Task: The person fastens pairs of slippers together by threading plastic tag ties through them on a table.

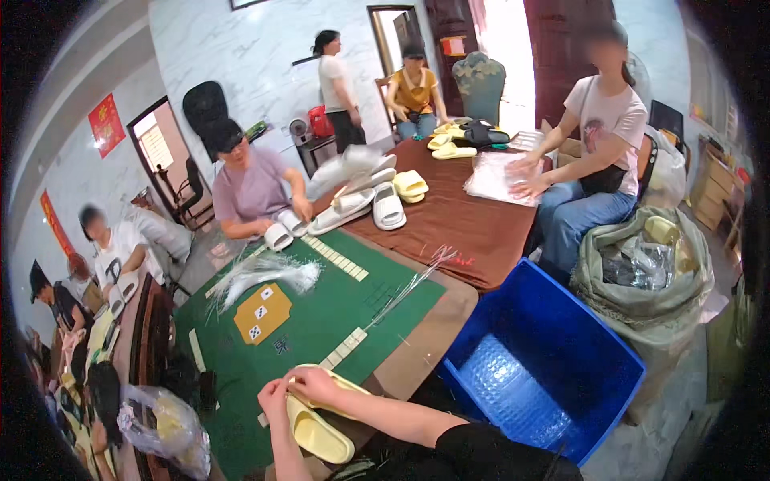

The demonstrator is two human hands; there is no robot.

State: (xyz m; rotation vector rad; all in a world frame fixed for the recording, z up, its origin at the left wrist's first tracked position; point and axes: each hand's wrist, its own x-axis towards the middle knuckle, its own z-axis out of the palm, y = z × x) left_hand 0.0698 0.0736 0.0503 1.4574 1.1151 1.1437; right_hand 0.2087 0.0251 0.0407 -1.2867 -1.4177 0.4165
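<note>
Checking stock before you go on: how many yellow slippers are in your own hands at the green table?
2: one yellow slipper lower, by the left hand, one under the right hand. More may be hidden.

One camera only, worn on the person's head, looking down and forward over the green table (321,321). Its fisheye view sits near the person's own hands and bends the room's far walls at the rim.

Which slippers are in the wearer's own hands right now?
The pale yellow pair at the near table edge, under both hands; other yellow slippers lie far off on the brown cloth.
</note>
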